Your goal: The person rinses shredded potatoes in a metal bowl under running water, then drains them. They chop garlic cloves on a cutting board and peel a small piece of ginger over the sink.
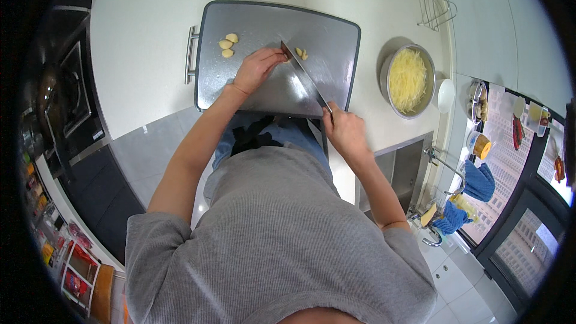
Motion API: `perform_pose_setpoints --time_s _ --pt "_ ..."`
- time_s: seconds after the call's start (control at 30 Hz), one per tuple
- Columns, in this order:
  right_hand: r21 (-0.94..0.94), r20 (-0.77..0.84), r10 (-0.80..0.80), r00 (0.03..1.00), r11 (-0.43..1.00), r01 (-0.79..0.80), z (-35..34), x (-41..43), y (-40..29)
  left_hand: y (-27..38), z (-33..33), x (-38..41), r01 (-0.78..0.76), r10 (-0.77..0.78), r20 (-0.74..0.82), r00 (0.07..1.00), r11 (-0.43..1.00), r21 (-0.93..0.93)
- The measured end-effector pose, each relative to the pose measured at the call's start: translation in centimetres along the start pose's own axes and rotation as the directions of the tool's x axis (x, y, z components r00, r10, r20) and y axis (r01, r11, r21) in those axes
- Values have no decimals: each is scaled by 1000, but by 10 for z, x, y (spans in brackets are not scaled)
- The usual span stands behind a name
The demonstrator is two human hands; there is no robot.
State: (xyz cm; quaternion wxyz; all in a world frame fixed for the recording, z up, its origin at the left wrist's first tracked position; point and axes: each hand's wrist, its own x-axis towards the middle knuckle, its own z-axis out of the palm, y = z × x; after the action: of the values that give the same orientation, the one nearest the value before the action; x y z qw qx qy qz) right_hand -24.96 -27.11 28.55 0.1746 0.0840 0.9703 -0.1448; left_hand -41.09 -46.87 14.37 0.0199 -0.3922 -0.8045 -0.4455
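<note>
A grey metal cutting board with a dark rim lies on the pale counter in front of me. My right hand grips the handle of a kitchen knife, whose blade slants away to the left across the board. At the blade's far end, my left hand pinches a small pale piece of garlic, mostly hidden by the fingertips. Just right of the blade lie a few garlic pieces. Several whole peeled garlic cloves rest near the board's left side.
Right of the board stands a metal bowl of pale yellow shreds, beside a small white bowl. A wire rack is at the back right. The sink is at the near right, the stove at far left.
</note>
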Motion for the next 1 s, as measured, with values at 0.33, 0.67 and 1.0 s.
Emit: perform_pose_setpoints --time_s 0.33,0.67,1.0 --pt "91 -21 -29 999 995 31 15 11 13 0 0 1 -20 20 -28 999 999 26" --pt "99 -114 9 993 995 3 41 26 11 1 0 3 -36 36 -27 999 999 1" --pt "111 -35 -1 999 994 5 15 15 6 1 1 1 4 -5 -51 999 1000 -25"
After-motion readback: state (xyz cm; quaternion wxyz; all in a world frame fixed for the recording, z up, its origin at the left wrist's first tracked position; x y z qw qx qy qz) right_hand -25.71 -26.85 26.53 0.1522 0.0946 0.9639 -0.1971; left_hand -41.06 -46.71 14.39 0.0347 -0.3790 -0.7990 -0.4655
